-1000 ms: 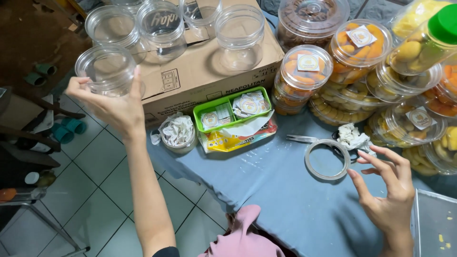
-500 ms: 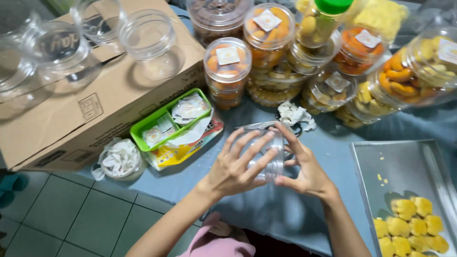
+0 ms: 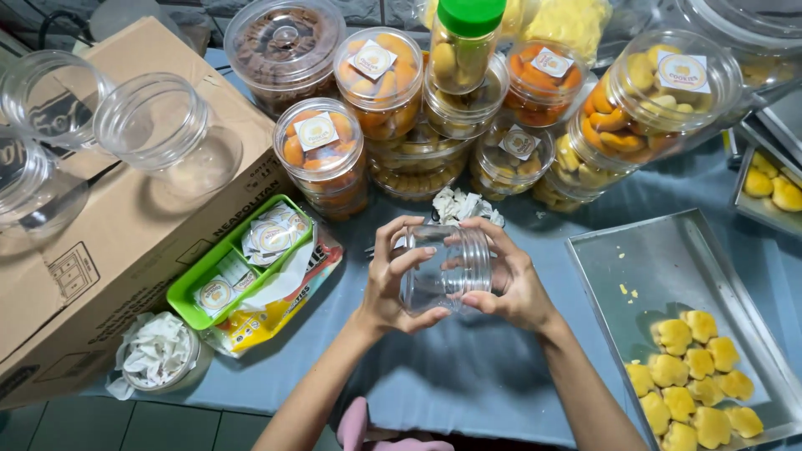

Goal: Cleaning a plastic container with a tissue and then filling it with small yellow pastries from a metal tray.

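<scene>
Fingers (image 3: 399, 250) of my left hand (image 3: 391, 288) are curled round the near end of an empty clear plastic jar (image 3: 443, 269); fingers of my right hand (image 3: 511, 284) wrap its ribbed rim end. Both hands are closed on it, thumbs underneath. Jar lies on its side, held just above the blue-grey bench (image 3: 468, 376), roughly centre of view.

Around it:
- Just behind the jar: small heap of white sachets (image 3: 464, 205) on the bench.
- Further back: cluster of filled, sealed clear jars (image 3: 393, 100) with round label stickers, holding orange and yellow cookies. One jar of dark brown cookies (image 3: 282, 46) at back left. One tall jar with a green lid (image 3: 468, 42) stands among them.
- Right of my hands: metal tray (image 3: 668, 267), yellow flower-shaped cookies (image 3: 693, 376) grouped in its near right part, crumbs on the bare part.
- Second tray (image 3: 773, 179) at far right edge, partly out of view, more yellow cookies in it.
- Left: green plastic tray (image 3: 196, 305) with round stickers, resting on a yellow packet (image 3: 267, 321).
- Near left corner: clear tub of white sachets (image 3: 159, 355).
- Far left: cardboard box (image 3: 109, 250), three empty clear jars (image 3: 163, 134) on top.

Tiled floor shows below the bench edge.
</scene>
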